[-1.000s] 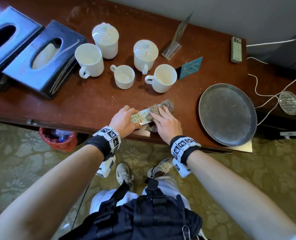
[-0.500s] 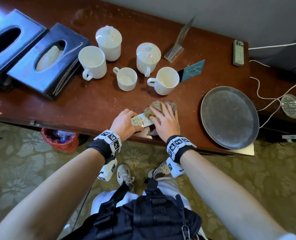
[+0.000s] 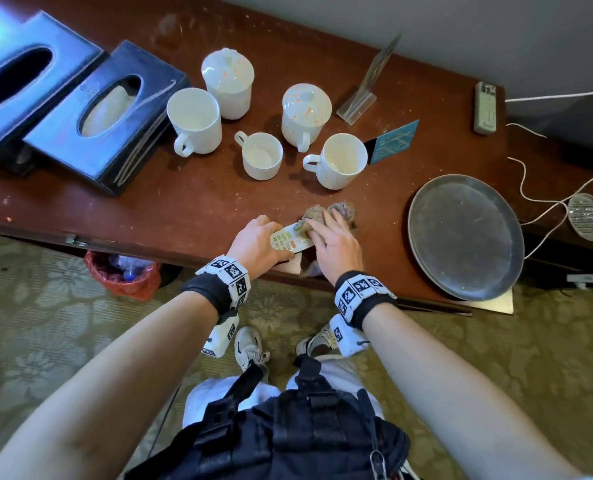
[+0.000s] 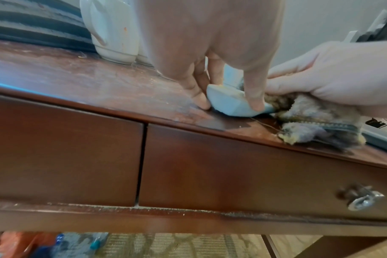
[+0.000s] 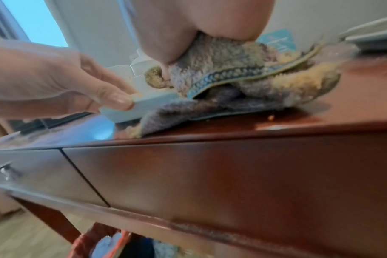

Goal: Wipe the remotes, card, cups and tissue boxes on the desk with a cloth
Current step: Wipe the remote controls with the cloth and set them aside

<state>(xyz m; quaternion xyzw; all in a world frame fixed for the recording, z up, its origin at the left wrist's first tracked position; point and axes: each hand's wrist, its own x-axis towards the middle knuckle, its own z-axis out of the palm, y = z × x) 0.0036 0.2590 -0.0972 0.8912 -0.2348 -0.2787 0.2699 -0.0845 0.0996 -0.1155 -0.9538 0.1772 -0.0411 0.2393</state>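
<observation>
While my left hand (image 3: 257, 242) pinches the remote (image 3: 289, 240) against the worktop (image 3: 191, 206), I'd keep my right hand's (image 3: 336, 242) flat fingers (image 3: 317, 226) pressing the cloth (image 3: 326, 214) along its buttons.

Your desk (image 3: 198, 206) is reddish-brown wood, flecked with pale specks. The remote (image 3: 288, 239) you hold is white with yellow, green and orange buttons. Your cloth (image 5: 243, 73) is fuzzy grey-lilac and tan, edged with a blue patterned band. The cups (image 3: 343, 161) are white, and the two lidded ones carry orange splashes. The tissue boxes (image 3: 90, 112) are dark navy. The card (image 3: 393, 142) is teal with pale lines, the tray (image 3: 464, 237) dull grey metal.
</observation>
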